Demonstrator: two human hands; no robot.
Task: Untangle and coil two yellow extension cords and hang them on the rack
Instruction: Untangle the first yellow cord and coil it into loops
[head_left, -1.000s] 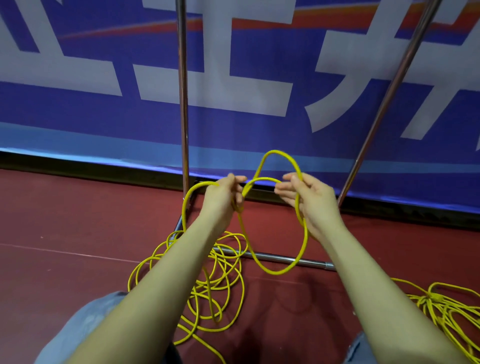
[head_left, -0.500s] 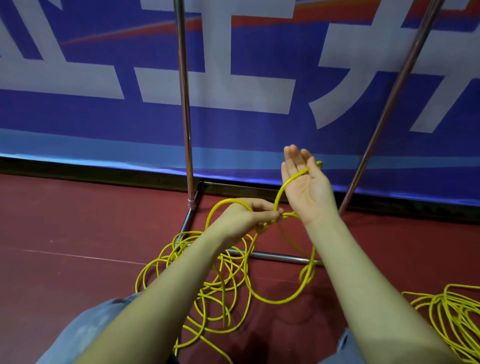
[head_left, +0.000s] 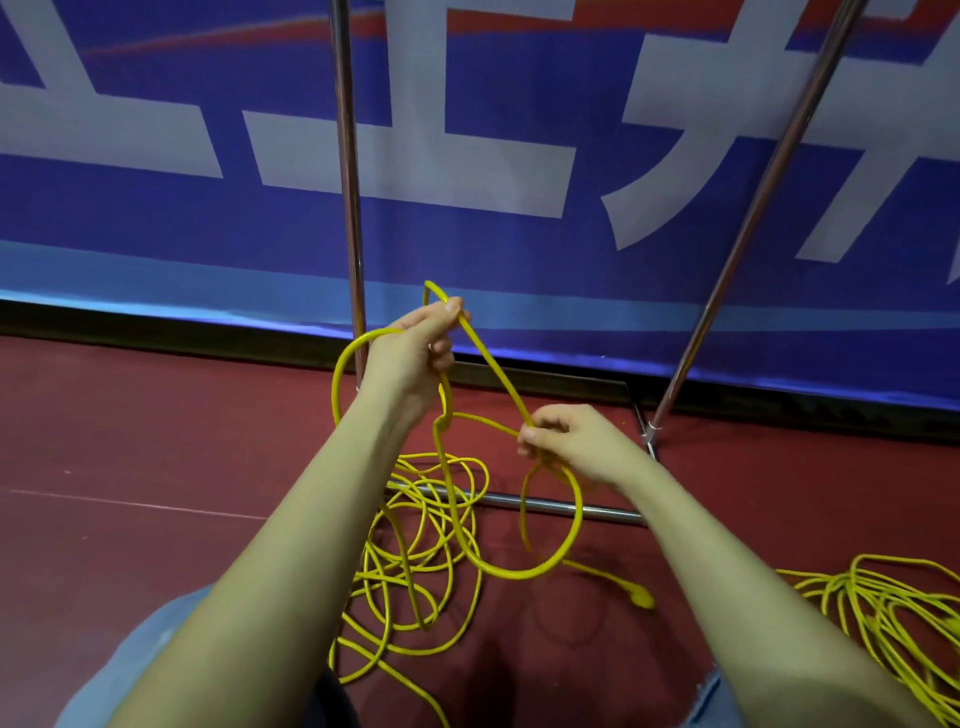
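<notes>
Blue banner (head_left: 467, 249) with white lettering, dark red floor (head_left: 130, 441), black baseboard (head_left: 156, 332)

Both uprights of the rack (head_left: 349, 208) run out past the top edge, so its hanging bar is out of sight. The second yellow cord (head_left: 883, 613) is cut by the right and bottom edges. The left forearm hides part of the tangled cord (head_left: 415, 545) on the floor. The plug (head_left: 641, 598) is blurred. The banner's (head_left: 467, 156) white lettering is cropped and unreadable.

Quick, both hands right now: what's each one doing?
Left hand: closed, gripping the yellow cord.
Right hand: closed, pinching the same cord lower down.
</notes>
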